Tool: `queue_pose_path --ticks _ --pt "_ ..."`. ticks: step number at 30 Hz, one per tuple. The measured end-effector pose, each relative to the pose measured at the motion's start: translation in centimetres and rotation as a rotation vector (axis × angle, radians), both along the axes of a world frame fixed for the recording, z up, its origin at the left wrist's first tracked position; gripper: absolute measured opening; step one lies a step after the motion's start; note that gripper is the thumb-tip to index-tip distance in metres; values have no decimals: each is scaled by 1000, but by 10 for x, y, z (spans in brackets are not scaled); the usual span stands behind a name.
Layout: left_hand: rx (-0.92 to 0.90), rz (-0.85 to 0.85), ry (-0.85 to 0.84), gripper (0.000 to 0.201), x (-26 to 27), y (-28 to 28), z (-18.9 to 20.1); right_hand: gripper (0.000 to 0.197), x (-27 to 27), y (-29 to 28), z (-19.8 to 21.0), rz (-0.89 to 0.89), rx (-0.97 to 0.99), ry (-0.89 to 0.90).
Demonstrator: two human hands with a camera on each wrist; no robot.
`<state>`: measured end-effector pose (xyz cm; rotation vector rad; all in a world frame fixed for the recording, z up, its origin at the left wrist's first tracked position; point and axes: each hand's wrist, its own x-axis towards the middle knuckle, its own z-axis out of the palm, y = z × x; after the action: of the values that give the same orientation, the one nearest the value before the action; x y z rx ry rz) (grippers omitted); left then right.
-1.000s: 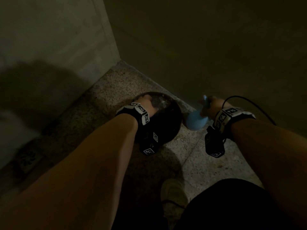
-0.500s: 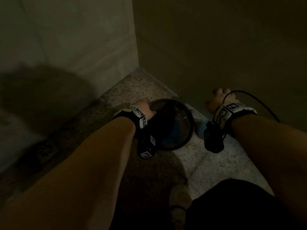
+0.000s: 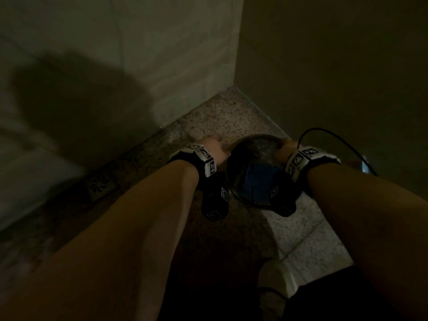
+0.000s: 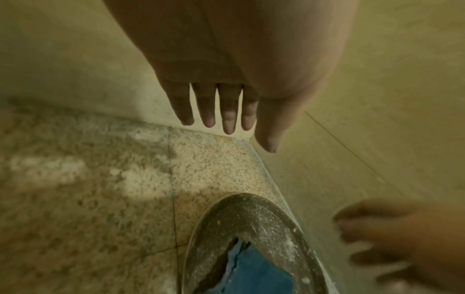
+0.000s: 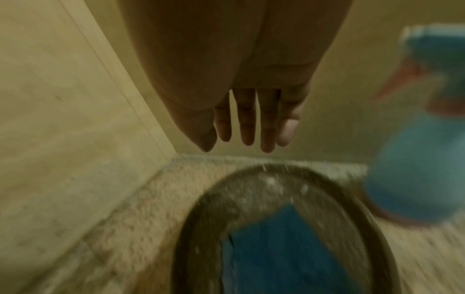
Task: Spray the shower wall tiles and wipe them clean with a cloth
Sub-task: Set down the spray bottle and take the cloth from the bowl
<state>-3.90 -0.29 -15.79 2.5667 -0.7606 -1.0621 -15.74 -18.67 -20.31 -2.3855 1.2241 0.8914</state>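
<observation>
Both hands hung with fingers loose and empty over the dark bowl [image 5: 289, 218] in the shower corner — left hand [image 4: 226, 89], right hand [image 5: 251, 99] — cloth [image 5: 276, 248] inside it, spray bottle [image 5: 415, 149] just beside, probably parked within easy reach.

right hand [image 3: 281, 150]: head view shows only a sliver past the wristband; fingers hidden behind the dark bowl [image 3: 257, 154]; smeared by blur in the left wrist view.
left hand [image 3: 214, 147]: fingers blurred in the head view; whether they touch the floor cannot be told.
blue cloth [image 4: 254, 272]: lower part cut by the frame edge in both wrist views; partly covered by the right wrist camera in the head view.
spray bottle [image 5: 415, 139]: blurred, right side cut off; only a small piece shows in the head view.
shoe [image 3: 275, 281]: partly hidden by dark clothing.
</observation>
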Motion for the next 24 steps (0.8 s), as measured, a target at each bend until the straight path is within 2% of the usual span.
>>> queue_pose_path --ticks 2,5,7,9,11,13,14,15,17,24 --pt "-14 4 -5 60 0 2 -5 73 0 -3 -28 -34 49 23" --pt "-19 -37 -5 59 0 -1 -15 95 -8 -51 -135 13 97 49" --pt "-18 -53 3 59 -1 -4 -22 114 -17 -91 -226 -28 95 25" --pt "-6 -68 24 57 -3 -9 -31 115 -25 -104 -271 -27 111 55" --pt "20 -93 43 54 -4 -13 -39 115 -26 -83 -241 -92 122 87" --pt "50 -117 53 54 -5 -15 -47 104 -28 -62 -210 -235 130 92" --pt "70 -128 53 55 -5 -16 -51 95 -24 -32 -154 -245 155 86" --pt "83 -134 55 56 -4 -18 -55 85 -21 -13 -122 -297 184 75" --pt "94 -128 59 53 -4 -19 -59 64 -26 3 -106 -385 190 28" --pt "166 -130 54 56 0 -24 -69 64 -36 10 -107 -565 286 -71"
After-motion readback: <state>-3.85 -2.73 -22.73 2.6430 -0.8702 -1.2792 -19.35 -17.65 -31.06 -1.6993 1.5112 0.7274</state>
